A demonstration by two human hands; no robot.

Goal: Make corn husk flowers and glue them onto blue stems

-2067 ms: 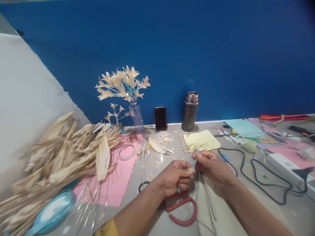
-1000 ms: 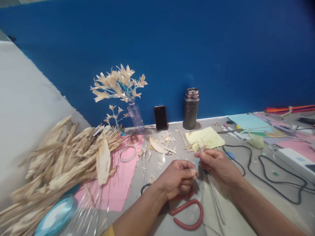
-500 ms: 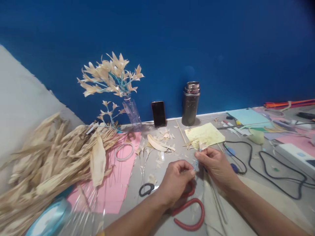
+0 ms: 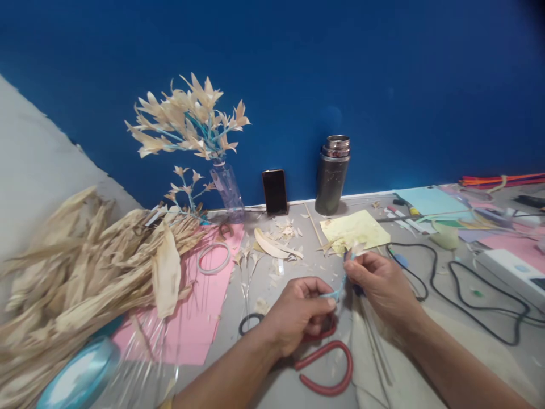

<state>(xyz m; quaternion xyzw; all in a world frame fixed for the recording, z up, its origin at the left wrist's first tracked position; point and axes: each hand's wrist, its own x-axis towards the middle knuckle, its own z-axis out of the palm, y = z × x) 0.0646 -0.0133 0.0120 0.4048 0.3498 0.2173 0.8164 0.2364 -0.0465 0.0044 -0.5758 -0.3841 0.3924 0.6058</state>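
My left hand (image 4: 296, 312) is closed in a pinch on a thin light-blue ribbon strip (image 4: 338, 293). The strip runs up to my right hand (image 4: 381, 284), whose thumb and fingers pinch a small cream husk flower (image 4: 357, 249) at its base. The flower's stem is mostly hidden by the fingers. Below my left hand lie red-handled scissors (image 4: 349, 366), partly covered by the hand. A black scissor handle (image 4: 242, 324) shows beside my left wrist. Several husk flowers on thin stems (image 4: 247, 267) lie left of the hands.
Dried corn husks (image 4: 97, 272) pile up at left on pink paper (image 4: 200, 324), near a blue ribbon roll (image 4: 80, 375). Against the wall stand a flower-filled bottle (image 4: 227, 190), a phone (image 4: 275, 193) and a flask (image 4: 332, 176). A black cable (image 4: 434, 272) curls at right.
My left hand has the blue strip bent over to the left, where more of it shows. My right hand has shifted slightly right, and the flower leans more to the right.
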